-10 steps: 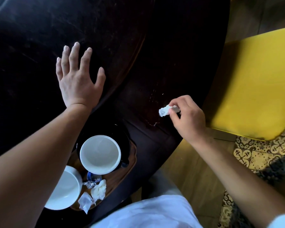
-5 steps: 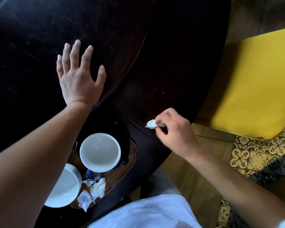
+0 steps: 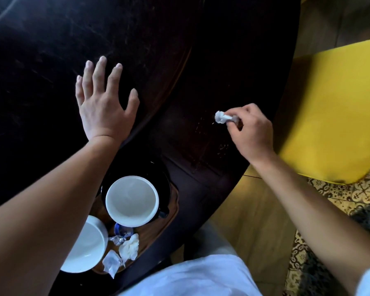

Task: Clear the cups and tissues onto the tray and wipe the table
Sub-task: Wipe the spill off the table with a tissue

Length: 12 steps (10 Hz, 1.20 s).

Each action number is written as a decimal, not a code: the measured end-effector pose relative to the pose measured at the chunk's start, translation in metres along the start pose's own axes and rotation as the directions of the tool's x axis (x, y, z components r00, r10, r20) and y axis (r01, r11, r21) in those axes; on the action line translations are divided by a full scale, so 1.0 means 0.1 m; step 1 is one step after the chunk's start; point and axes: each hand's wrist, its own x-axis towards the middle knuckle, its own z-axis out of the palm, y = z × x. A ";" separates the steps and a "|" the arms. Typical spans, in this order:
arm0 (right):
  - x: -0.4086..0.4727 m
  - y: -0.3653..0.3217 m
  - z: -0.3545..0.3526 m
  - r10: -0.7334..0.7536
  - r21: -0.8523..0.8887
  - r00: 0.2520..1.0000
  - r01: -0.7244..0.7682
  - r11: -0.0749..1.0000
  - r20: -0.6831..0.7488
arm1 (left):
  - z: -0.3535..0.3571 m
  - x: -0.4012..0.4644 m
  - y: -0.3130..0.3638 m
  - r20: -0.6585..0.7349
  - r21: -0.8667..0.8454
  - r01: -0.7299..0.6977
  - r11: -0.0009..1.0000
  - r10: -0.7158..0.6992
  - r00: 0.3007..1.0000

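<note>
My right hand [image 3: 251, 133] pinches a small white tissue wad [image 3: 221, 117] against the dark table [image 3: 179, 60], beside faint light specks on the wood. My left hand [image 3: 104, 103] lies flat on the table with fingers spread, holding nothing. Near the table's front edge sits a wooden tray [image 3: 173, 199]. On it stand a white cup [image 3: 131, 200] on a black saucer, a second white cup [image 3: 84, 248] partly hidden by my left forearm, crumpled tissues [image 3: 130, 246] and small wrappers [image 3: 111, 262].
A yellow chair seat [image 3: 333, 107] stands close to the table's right edge. Below it lie wooden floorboards and a patterned yellow and black rug [image 3: 350, 195]. My white clothing fills the bottom of the view.
My right hand, with the tissue wad, swept down and left toward the tray, then back up and right across the table. My left hand has stayed flat in place.
</note>
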 end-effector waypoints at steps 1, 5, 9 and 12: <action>-0.14 -0.20 -0.01 -0.089 0.058 0.995 0.087 0.995 0.045 | 0.00 0.01 0.00 -0.003 0.004 0.000 1.000 0.000 1.000; -0.26 -0.05 0.06 -0.058 -0.048 0.996 0.061 0.997 0.068 | -0.01 0.01 0.01 -0.001 0.001 0.000 1.000 0.000 1.000; -0.63 -0.16 0.18 -0.183 0.033 0.973 0.180 0.983 0.142 | -0.02 0.00 0.02 0.004 0.003 0.002 1.000 -0.002 1.000; -0.74 -0.21 0.14 -0.109 0.085 0.990 0.101 0.991 0.086 | -0.03 0.00 0.02 -0.003 -0.001 0.002 1.000 -0.002 1.000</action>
